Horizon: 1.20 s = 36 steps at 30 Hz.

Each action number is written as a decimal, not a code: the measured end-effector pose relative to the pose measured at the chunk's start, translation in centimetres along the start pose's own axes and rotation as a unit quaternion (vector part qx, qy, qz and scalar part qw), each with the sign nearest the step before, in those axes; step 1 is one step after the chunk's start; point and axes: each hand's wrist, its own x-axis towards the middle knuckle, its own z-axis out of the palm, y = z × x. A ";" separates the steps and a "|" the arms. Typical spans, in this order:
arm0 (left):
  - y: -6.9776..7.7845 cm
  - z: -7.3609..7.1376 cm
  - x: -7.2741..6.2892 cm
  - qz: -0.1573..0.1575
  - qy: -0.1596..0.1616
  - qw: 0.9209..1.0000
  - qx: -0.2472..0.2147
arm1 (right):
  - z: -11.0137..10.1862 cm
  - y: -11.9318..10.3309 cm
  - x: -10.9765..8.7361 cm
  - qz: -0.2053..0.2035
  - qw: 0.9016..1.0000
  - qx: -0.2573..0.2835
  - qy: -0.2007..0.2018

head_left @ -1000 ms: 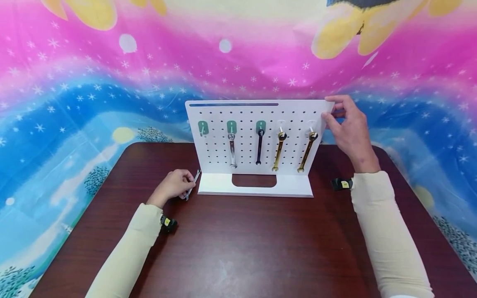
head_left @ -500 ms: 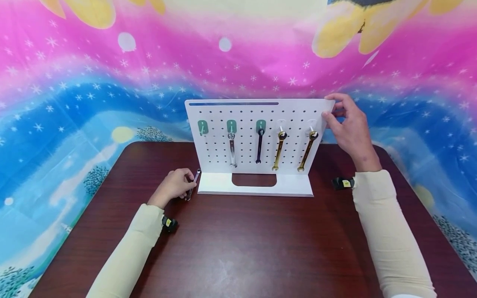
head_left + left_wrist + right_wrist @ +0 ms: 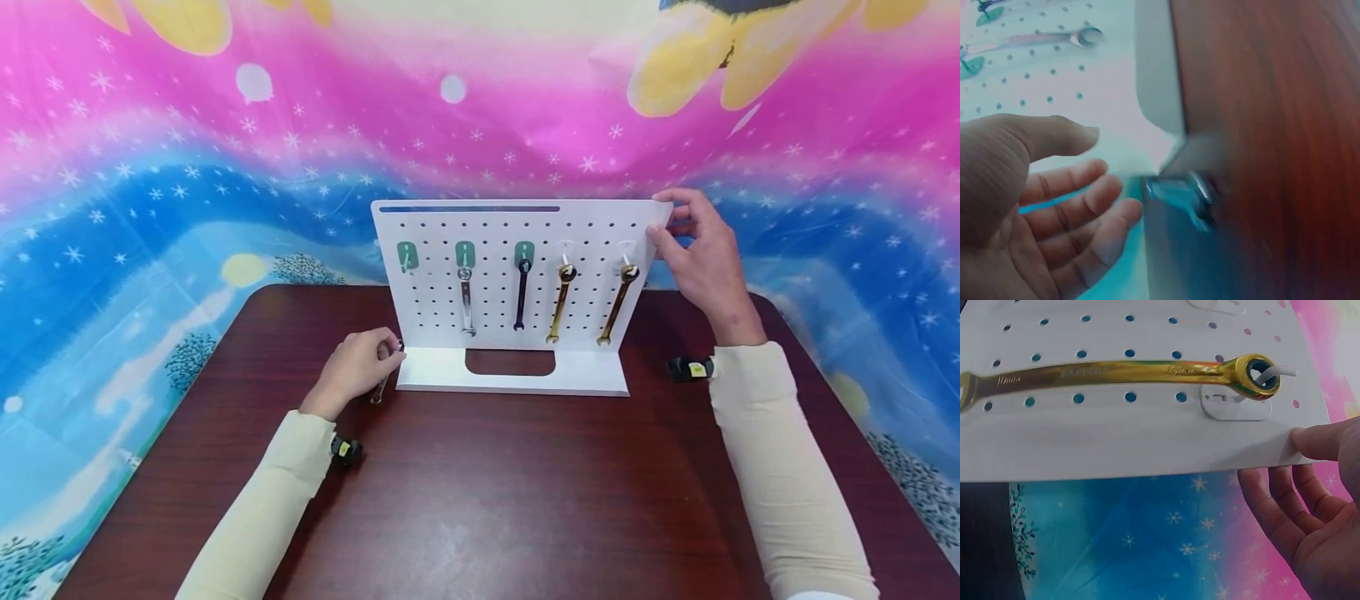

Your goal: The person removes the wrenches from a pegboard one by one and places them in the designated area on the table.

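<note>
Person at a dark wood-grain table, white pegboard stand upright near the far side. Left hand by the stand's left end: thumb and fingers parted, fingers softly bent, gap between them bare. A loose silver wrench is just beyond the fingertips, beside the base corner; blurred, partly hidden, so I cannot tell if fingertips touch it.

Right hand grips the board's upper right corner, thumb on the front face, fingers curled behind.

Hanging from hooks, left to right: silver combination wrench, black wrench, gold wrench, then gold ratcheting wrench marked 10mm, its ring over a white hook. A green-backed hook sits leftmost. Pale sleeves to both wrists, a small black device at each cuff. Behind: a pink-and-blue backdrop with white snowflakes.
</note>
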 end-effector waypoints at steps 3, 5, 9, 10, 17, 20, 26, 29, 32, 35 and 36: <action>1.4 0.0 0.3 0.033 0.026 0.999 -0.020 | 0.0 0.0 0.0 0.002 1.000 0.003 0.000; 2.4 0.0 0.5 0.052 0.043 0.997 -0.037 | 0.0 0.0 0.0 0.001 1.000 0.002 0.000; 4.4 0.2 1.0 0.083 0.070 0.991 -0.079 | 0.0 0.0 0.1 0.003 1.000 -0.001 0.000; 4.8 0.2 1.2 0.089 0.074 0.989 -0.086 | 0.0 0.0 0.1 0.004 1.000 -0.002 0.000; 6.9 0.9 2.7 0.115 0.088 0.982 -0.122 | 0.0 0.1 0.1 0.005 1.000 0.004 0.000; 7.4 1.2 3.1 0.120 0.089 0.979 -0.136 | 0.1 0.1 0.1 -0.002 1.000 -0.001 -0.002; 8.3 1.9 3.7 0.141 0.091 0.974 -0.149 | 0.2 0.2 0.1 -0.010 1.000 -0.012 -0.004; 8.5 2.1 3.8 0.139 0.101 0.971 -0.164 | 0.1 0.2 0.1 -0.009 1.000 -0.012 -0.005; 8.7 2.4 3.8 0.129 0.109 0.970 -0.175 | 0.1 0.3 0.1 -0.007 1.000 -0.010 -0.005; 8.7 2.7 3.8 0.123 0.110 0.968 -0.189 | 0.0 0.4 0.1 -0.008 1.000 -0.008 -0.006; 8.7 2.8 3.7 0.122 0.109 0.967 -0.196 | 0.0 0.4 0.1 -0.010 1.000 -0.006 -0.005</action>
